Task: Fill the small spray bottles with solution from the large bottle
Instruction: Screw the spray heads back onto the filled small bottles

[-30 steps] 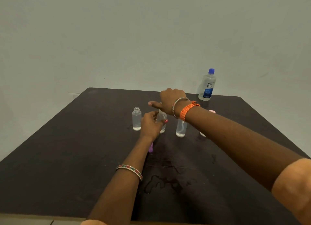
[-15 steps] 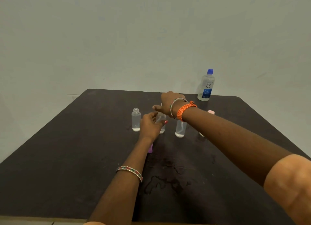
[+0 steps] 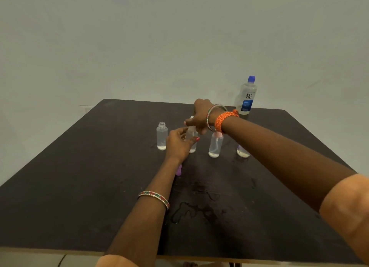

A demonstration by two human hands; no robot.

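Note:
Several small clear spray bottles stand in a row mid-table. The leftmost bottle (image 3: 161, 136) has no top and holds a little liquid. My left hand (image 3: 179, 144) grips the second bottle (image 3: 192, 146) around its body. My right hand (image 3: 199, 116) is curled over that bottle's top, gripping the spray cap, which is mostly hidden. A third bottle (image 3: 215, 144) carries a pink cap, and a fourth bottle (image 3: 243, 151) shows only its base behind my right forearm. The large bottle (image 3: 246, 96) with a blue cap stands closed at the far right edge.
The dark table (image 3: 79, 186) has a wet spill (image 3: 195, 210) near its front middle. A purple spray cap (image 3: 179, 169) lies on the table, partly hidden by my left wrist. A plain wall rises behind the table.
My right hand has come down and drawn in over the top of the second bottle. My left hand keeps its hold on that bottle's body.

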